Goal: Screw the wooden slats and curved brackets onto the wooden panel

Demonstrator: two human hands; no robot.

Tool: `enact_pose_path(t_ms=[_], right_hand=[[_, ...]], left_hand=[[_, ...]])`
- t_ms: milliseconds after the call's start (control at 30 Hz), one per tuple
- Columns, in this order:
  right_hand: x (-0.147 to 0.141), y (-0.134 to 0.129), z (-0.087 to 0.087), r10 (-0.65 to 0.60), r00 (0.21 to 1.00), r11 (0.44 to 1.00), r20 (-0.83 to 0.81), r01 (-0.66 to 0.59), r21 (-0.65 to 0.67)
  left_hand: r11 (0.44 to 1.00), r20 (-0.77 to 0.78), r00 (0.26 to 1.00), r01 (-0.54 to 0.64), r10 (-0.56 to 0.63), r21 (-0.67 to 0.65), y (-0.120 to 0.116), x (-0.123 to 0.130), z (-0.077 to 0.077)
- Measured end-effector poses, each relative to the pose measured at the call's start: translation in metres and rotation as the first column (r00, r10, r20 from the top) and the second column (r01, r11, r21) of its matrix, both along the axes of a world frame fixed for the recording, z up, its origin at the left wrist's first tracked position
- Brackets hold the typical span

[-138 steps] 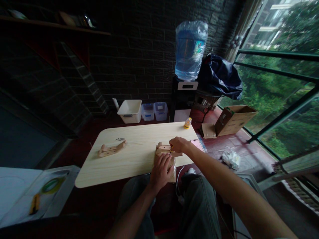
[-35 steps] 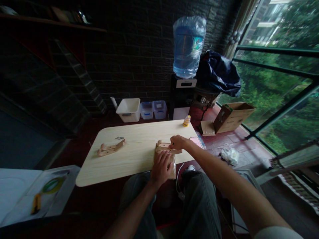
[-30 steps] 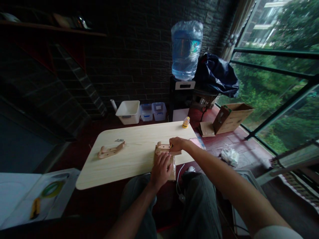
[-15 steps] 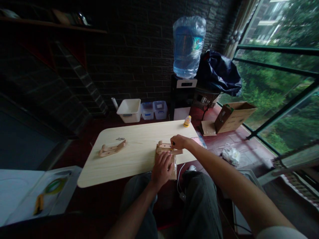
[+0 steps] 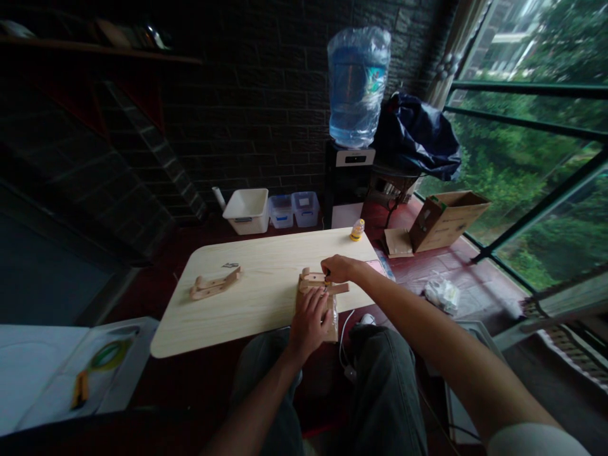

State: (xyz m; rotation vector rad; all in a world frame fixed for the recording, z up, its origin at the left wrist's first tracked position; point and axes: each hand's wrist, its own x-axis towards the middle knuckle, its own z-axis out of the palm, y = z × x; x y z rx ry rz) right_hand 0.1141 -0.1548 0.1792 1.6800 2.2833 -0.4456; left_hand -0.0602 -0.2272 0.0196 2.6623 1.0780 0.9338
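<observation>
Spanning the middle of the view, a pale wood-grain table (image 5: pixel 266 316) with rounded corners stands over a dark red floor (image 5: pixel 175 240), in front of a dark brick wall (image 5: pixel 266 95). By the wall sit 1 white bin (image 5: pixel 247 218), 2 bluish clear bins (image 5: pixel 306 214) and a water dispenser (image 5: pixel 351 183) topped by a plastic-wrapped water bottle (image 5: pixel 358 95). To the right are a dark blue cover (image 5: pixel 420 139), a green-framed window (image 5: pixel 517 120) and an open cardboard box (image 5: pixel 441 225). The table carries a small yellow-based bottle (image 5: pixel 357 230) near its far right corner, a pink phone (image 5: pixel 377 266) partly behind the right forearm, and small dark pieces (image 5: pixel 230 265) beyond 1 curved wooden part (image 5: pixel 216 285) at the left.

The other wooden part (image 5: pixel 312 278) lies on a brown package (image 5: pixel 331 332) at the near edge. The left hand (image 5: pixel 308 322) rests palm down, its fingers extended and close together, covering the near side of this part. The right hand (image 5: pixel 338 269) is clenched around a small tool (image 5: pixel 327 277), mostly hidden, above the part and just beyond the left fingertips.

The water bottle has a green-and-white label (image 5: pixel 375 79), too blurred to read. Printing on the cardboard box and a mark on the dispenser's light panel (image 5: pixel 355 158) are also illegible.
</observation>
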Motion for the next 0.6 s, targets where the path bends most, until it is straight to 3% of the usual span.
enact_pose_path(t_ms=[200, 400, 600], right_hand=[[-0.004, 0.006, 0.003, 0.046, 0.999, 0.999, 0.028, -0.045, -0.002], [0.003, 0.016, 0.002, -0.045, 0.998, 0.98, -0.053, 0.034, -0.194], [0.001, 0.017, 0.002, -0.137, 0.99, 0.967, -0.045, 0.124, -0.222]], left_hand=[[0.999, 0.012, 1.0, -0.009, 0.01, -0.03, 0.001, 0.001, 0.0], [0.999, 0.006, 1.0, -0.021, 0.021, -0.034, 0.002, 0.001, -0.002], [1.0, 0.011, 1.0, -0.01, 0.01, -0.02, 0.001, 0.001, -0.002]])
